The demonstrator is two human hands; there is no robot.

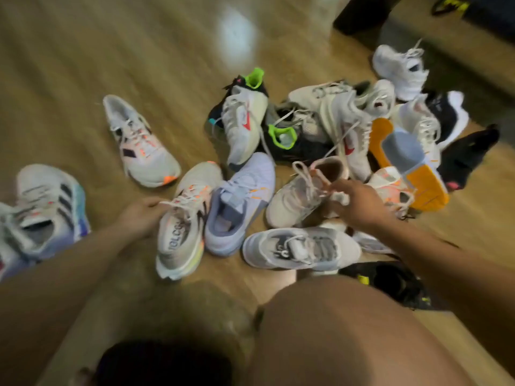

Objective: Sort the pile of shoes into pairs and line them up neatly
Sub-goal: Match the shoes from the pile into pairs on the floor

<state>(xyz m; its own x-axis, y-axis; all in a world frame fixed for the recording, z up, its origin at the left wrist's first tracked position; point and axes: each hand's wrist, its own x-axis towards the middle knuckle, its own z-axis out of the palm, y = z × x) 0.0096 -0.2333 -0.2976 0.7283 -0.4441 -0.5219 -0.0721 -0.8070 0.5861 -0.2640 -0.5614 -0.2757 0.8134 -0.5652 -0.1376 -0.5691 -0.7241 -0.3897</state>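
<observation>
A pile of several sneakers lies on the wooden floor (139,45). My left hand (140,215) grips the side of a white running shoe with orange and yellow accents (181,227). A matching white and orange shoe (139,143) lies apart, farther up the floor. My right hand (359,204) pinches the laces of a beige sneaker (298,196). Beside the held running shoe sits a lavender shoe (239,201), and a grey and white one (301,247) lies below the beige sneaker. The whole view is blurred.
A white striped shoe with a blue heel (47,210) rests at far left. A shoe lying sole-up with an orange sole (409,162), black shoes with green collars (281,137) and white sneakers (401,68) crowd the right. My knee (348,330) fills the bottom. Dark furniture (362,15) stands at top right.
</observation>
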